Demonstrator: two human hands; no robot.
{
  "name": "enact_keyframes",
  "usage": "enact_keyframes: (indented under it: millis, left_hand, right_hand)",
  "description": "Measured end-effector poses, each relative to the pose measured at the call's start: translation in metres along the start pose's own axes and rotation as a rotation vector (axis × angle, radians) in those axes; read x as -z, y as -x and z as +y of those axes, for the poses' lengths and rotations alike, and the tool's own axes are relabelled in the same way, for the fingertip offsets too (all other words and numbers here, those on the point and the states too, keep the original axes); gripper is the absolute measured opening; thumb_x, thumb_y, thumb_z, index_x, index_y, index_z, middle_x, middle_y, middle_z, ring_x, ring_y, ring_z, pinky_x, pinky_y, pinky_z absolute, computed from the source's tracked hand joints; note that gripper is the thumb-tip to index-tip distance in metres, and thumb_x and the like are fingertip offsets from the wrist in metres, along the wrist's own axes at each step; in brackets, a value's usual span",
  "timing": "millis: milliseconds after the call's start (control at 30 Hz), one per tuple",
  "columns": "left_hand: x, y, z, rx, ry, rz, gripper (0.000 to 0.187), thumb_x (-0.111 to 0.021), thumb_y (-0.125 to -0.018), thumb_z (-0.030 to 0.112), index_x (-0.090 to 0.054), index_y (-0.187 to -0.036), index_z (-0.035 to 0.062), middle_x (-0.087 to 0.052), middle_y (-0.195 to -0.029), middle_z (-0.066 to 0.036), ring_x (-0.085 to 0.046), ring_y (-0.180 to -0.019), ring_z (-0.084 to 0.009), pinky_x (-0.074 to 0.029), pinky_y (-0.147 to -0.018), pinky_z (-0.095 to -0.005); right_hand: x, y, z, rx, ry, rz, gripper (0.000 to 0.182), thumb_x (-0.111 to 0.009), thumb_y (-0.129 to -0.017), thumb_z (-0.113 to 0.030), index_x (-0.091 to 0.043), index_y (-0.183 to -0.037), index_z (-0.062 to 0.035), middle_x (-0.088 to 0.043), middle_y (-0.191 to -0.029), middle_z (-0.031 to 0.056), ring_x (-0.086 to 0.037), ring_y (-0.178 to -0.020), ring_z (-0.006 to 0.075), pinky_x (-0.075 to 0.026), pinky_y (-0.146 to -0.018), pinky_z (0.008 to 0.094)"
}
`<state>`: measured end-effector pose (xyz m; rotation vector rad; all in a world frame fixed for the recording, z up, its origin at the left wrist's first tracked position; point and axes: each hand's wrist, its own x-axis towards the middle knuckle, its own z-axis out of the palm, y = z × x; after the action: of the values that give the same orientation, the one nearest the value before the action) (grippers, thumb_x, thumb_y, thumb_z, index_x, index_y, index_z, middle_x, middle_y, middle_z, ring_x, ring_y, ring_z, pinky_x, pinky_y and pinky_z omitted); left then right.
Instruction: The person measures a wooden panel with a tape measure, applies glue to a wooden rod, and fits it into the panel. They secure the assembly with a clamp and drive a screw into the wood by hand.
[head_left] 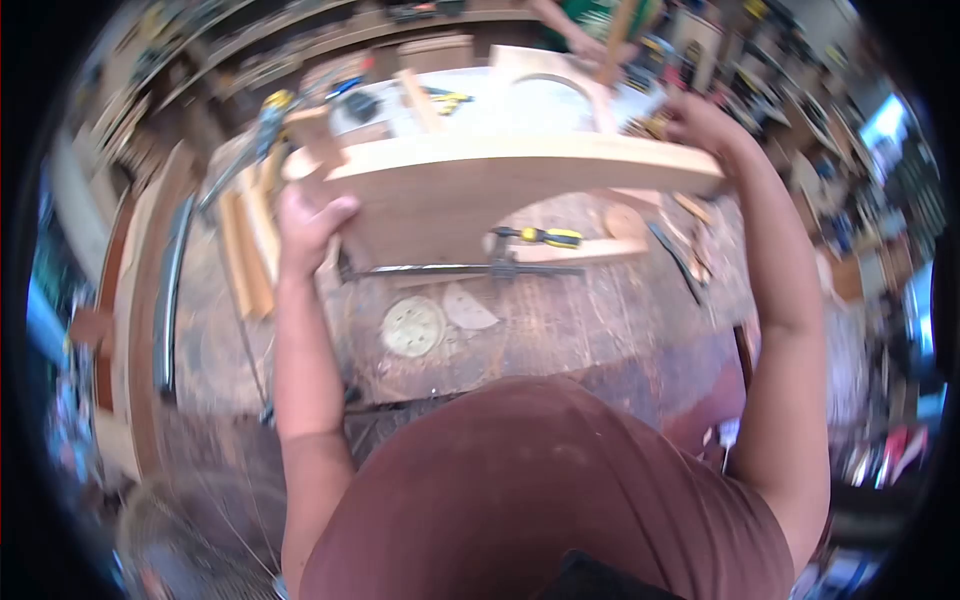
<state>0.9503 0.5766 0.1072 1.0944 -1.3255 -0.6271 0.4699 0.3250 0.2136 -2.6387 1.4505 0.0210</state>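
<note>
A thick wooden board (440,195) with a curved cut-out stands across the workbench, its pale edge facing up. My left hand (312,222) is closed on its left end, thumb against the near face. At the far right end, my right hand (698,125) is beyond the board's top edge, fingers blurred beside small brassy pieces; I cannot tell what it grips. A bar clamp (430,270) runs along the board's lower edge, and a yellow-and-black handle (550,237) shows inside the cut-out.
The worn workbench (590,330) carries a round sanding disc (413,326), wooden strips (243,250) at left and a dark slender tool (677,262) at right. Behind lies another arched wooden piece (510,65), near another person's hand (590,48). A fan (200,530) is lower left.
</note>
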Motion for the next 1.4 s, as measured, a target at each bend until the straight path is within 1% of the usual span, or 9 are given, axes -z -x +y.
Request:
enact_keyframes:
  millis: [267,433,567,700,733,867,933,1233,1400]
  left_hand:
    - [-0.006,-0.015,-0.014,-0.117,0.008,0.006,0.089,-0.081,-0.074,0.053,-0.045,-0.131,-0.0042,-0.055,-0.121,-0.012,-0.054,-0.114,-0.0231,-0.041,-0.1,-0.0375]
    - [-0.007,-0.021,-0.023,-0.122,0.03,0.012,0.087,-0.081,-0.076,0.049,-0.043,-0.134,-0.0034,-0.055,-0.122,-0.012,-0.054,-0.114,-0.0229,-0.041,-0.1,-0.0375]
    - [-0.002,-0.018,-0.024,-0.042,0.034,0.083,0.078,-0.08,-0.076,0.043,-0.047,-0.13,-0.0042,-0.058,-0.118,-0.011,-0.057,-0.108,-0.0212,-0.045,-0.095,-0.0353]
    - [-0.01,-0.011,-0.011,-0.008,-0.092,0.219,0.055,-0.077,-0.08,0.036,-0.051,-0.117,0.0033,-0.059,-0.093,-0.003,-0.056,-0.082,-0.0124,-0.046,-0.072,-0.0292]
    - [-0.014,-0.009,0.0,0.035,-0.11,0.238,0.066,-0.079,-0.077,0.032,-0.051,-0.127,-0.0021,-0.063,-0.111,-0.011,-0.06,-0.104,-0.02,-0.046,-0.094,-0.0356]
    - [-0.015,-0.009,0.026,0.164,-0.303,0.22,0.069,-0.082,-0.074,0.037,-0.053,-0.123,-0.0029,-0.064,-0.108,-0.012,-0.063,-0.097,-0.0184,-0.052,-0.083,-0.0312]
    - [-0.017,-0.009,0.012,-0.065,-0.31,0.206,0.065,-0.079,-0.081,0.029,-0.051,-0.133,0.0028,-0.062,-0.122,-0.009,-0.057,-0.114,-0.0176,-0.044,-0.099,-0.0341]
    - [-0.016,-0.009,0.016,-0.033,-0.163,0.192,0.077,-0.085,-0.072,0.047,-0.054,-0.124,0.0,-0.067,-0.109,-0.01,-0.064,-0.1,-0.018,-0.051,-0.089,-0.0343]
    - [-0.012,-0.009,0.013,-0.103,-0.229,0.217,0.078,-0.086,-0.07,0.048,-0.056,-0.121,-0.0015,-0.068,-0.109,-0.013,-0.064,-0.101,-0.0208,-0.051,-0.09,-0.0353]
  right_hand:
    - [-0.009,0.129,-0.004,0.001,-0.37,0.955,0.022,-0.066,-0.093,-0.018,-0.071,-0.107,-0.0014,-0.072,-0.089,0.007,-0.066,-0.079,0.0118,-0.051,-0.073,0.026]
    - [-0.111,0.191,0.009,-0.337,-0.532,0.959,0.021,-0.07,-0.09,-0.022,-0.069,-0.082,-0.0028,-0.065,-0.072,0.0006,-0.056,-0.067,0.0064,-0.046,-0.062,0.0244]
    - [-0.232,0.195,0.031,-0.471,-0.748,0.656,0.026,-0.072,-0.089,-0.022,-0.064,-0.072,-0.0035,-0.056,-0.065,-0.002,-0.047,-0.06,0.0062,-0.038,-0.055,0.0266]
    - [-0.297,0.177,0.02,-0.263,-0.81,0.494,0.024,-0.069,-0.091,-0.019,-0.065,-0.076,-0.0015,-0.058,-0.067,-0.0016,-0.049,-0.063,0.0056,-0.039,-0.057,0.0253]
    - [-0.302,0.172,0.013,-0.237,-0.853,0.439,0.022,-0.068,-0.091,-0.018,-0.065,-0.078,-0.0008,-0.058,-0.067,-0.0014,-0.05,-0.063,0.0056,-0.04,-0.058,0.0248]
    - [-0.33,0.149,-0.008,-0.114,-1.062,0.164,0.021,-0.068,-0.091,-0.018,-0.065,-0.083,0.0011,-0.06,-0.069,-0.0005,-0.052,-0.066,0.006,-0.043,-0.06,0.0239]
    - [-0.341,0.141,-0.027,-0.112,-1.114,-0.07,0.019,-0.069,-0.09,-0.018,-0.067,-0.086,0.0008,-0.061,-0.071,-0.0005,-0.054,-0.067,0.0061,-0.043,-0.061,0.0245]
    - [-0.343,0.111,-0.184,0.63,-0.87,-0.557,0.019,-0.071,-0.088,-0.019,-0.068,-0.094,-0.0017,-0.063,-0.075,0.006,-0.055,-0.067,0.0121,-0.047,-0.065,0.0287]
    - [-0.353,0.112,-0.295,0.753,-0.829,-0.655,0.021,-0.072,-0.086,-0.02,-0.067,-0.095,-0.0018,-0.065,-0.077,0.0091,-0.059,-0.069,0.0163,-0.049,-0.067,0.0319]
